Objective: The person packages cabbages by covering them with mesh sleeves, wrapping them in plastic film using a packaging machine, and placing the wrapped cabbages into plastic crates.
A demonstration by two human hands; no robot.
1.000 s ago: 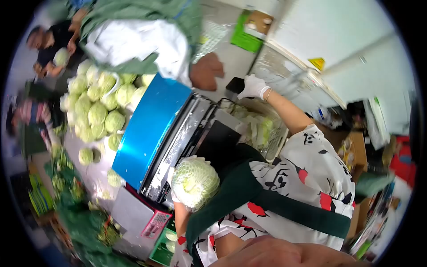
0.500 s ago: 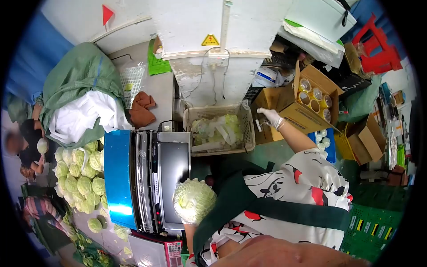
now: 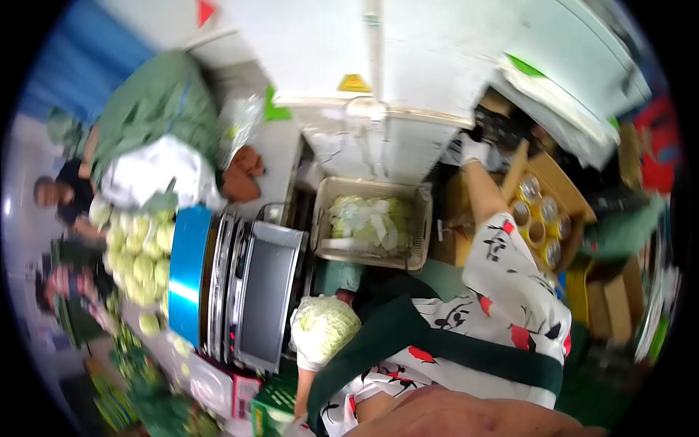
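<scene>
A pale green cabbage in a white foam net [image 3: 328, 329] rests in my gloved left hand [image 3: 306, 358], close to my apron. The hand is mostly behind the cabbage. My gloved right hand [image 3: 475, 150] is stretched out to the upper right, beside dark items and plastic bags above an open cardboard box [image 3: 455, 240]. Its fingers are blurred, and whether they hold something does not show. The wrapping machine with a blue cover [image 3: 191, 273] and a grey tray [image 3: 269, 297] stands left of the cabbage.
A crate [image 3: 419, 255] with leaves and plastic is ahead. A carton of rolls [image 3: 575, 200] stands right. Many cabbages [image 3: 138, 258] lie left, near a green sack [image 3: 156, 102]. Two other people [image 3: 69, 191] are at the far left. A green crate [image 3: 273, 408] sits below.
My right hand has moved from beside the wrapping machine, past the cardboard box, to the dark items farther up. The view has turned. The cabbage stays in my left hand.
</scene>
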